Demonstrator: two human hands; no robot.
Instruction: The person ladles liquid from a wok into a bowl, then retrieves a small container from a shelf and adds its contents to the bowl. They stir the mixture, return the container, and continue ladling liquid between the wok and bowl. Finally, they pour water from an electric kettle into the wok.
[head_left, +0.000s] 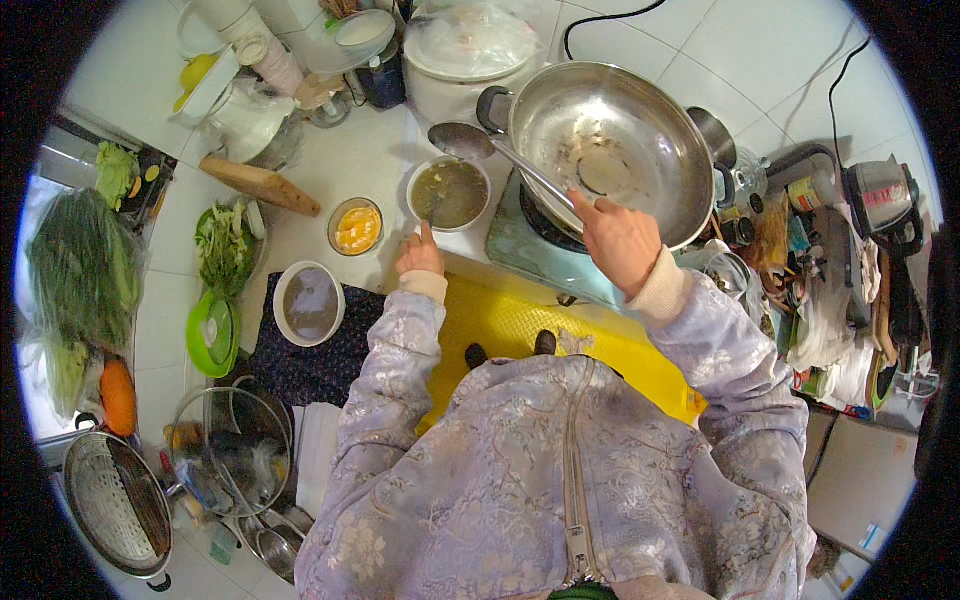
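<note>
My right hand (622, 244) grips the handle of a metal ladle (532, 171), whose bowl is over the far rim of a white bowl of soup (450, 193). The handle crosses the near left part of a large steel wok (615, 142) on the stove. At the near edge of the soup bowl is my left hand (421, 255), with a dark, thin utensil (433, 212) at its fingertips reaching into the soup. Left of that hand stands a glass bowl with orange food (355, 227). A second white bowl of liquid (310, 304) sits on a dark patterned cloth (259, 352).
A lidded white pot (469, 56) stands behind the soup bowl. Along the left are a wooden board (259, 186), a bowl of greens (225, 251), a green basket (212, 337) and a glass lid (231, 450). Jars and utensils crowd the right, beside the stove (517, 240).
</note>
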